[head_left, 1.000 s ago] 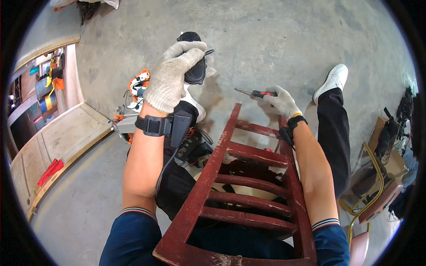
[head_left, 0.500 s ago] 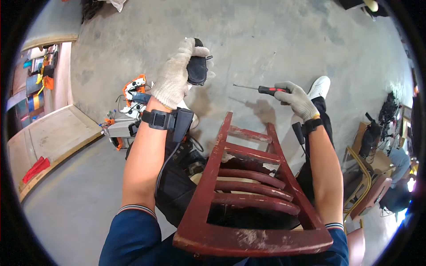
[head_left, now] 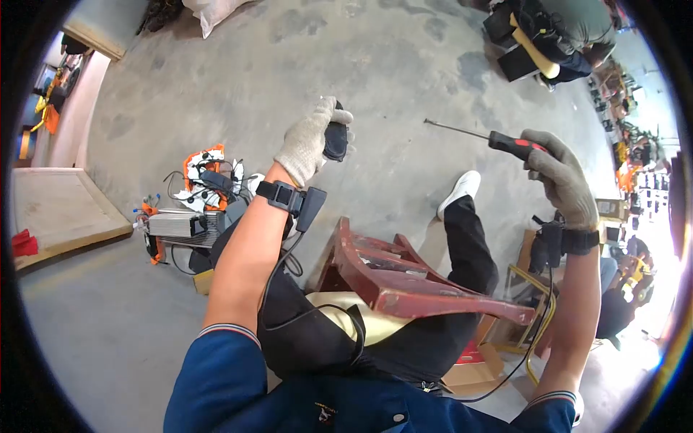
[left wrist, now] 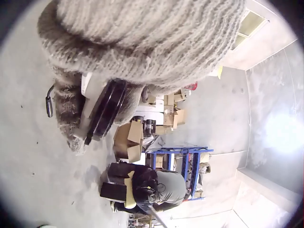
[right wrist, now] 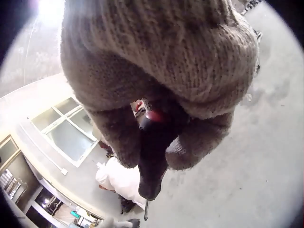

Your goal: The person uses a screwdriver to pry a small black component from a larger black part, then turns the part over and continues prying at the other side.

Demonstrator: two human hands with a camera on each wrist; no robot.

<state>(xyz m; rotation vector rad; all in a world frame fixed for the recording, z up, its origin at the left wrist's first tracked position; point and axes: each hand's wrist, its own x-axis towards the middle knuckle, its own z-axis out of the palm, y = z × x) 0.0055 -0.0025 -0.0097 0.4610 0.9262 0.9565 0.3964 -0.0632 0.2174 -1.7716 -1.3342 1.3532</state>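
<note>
My gloved left hand (head_left: 307, 144), out in front over the floor, grips a small black oblong casing (head_left: 336, 142) with its fingers wrapped around it. In the left wrist view the same casing (left wrist: 108, 111) shows a glossy black rim and a pale side; the glove covers much of it. Off to the right, my gloved right hand (head_left: 563, 177) holds a screwdriver (head_left: 512, 146) by its black and red handle. Its thin metal shaft points left, towards the casing, with a wide gap between them. The right wrist view shows the handle (right wrist: 154, 161) between thumb and fingers.
A worn red wooden chair (head_left: 433, 292) stands between my legs. Left of it, orange and white parts with cables (head_left: 206, 177) lie by a finned metal block (head_left: 184, 225). Another person (head_left: 577, 32) bends over at the far right. Cardboard (head_left: 473, 372) lies lower right.
My right hand has swung right and up with the screwdriver, away from the chair. The left hand still holds the casing, now lower in view. The head view has shifted, and the chair looks foreshortened.
</note>
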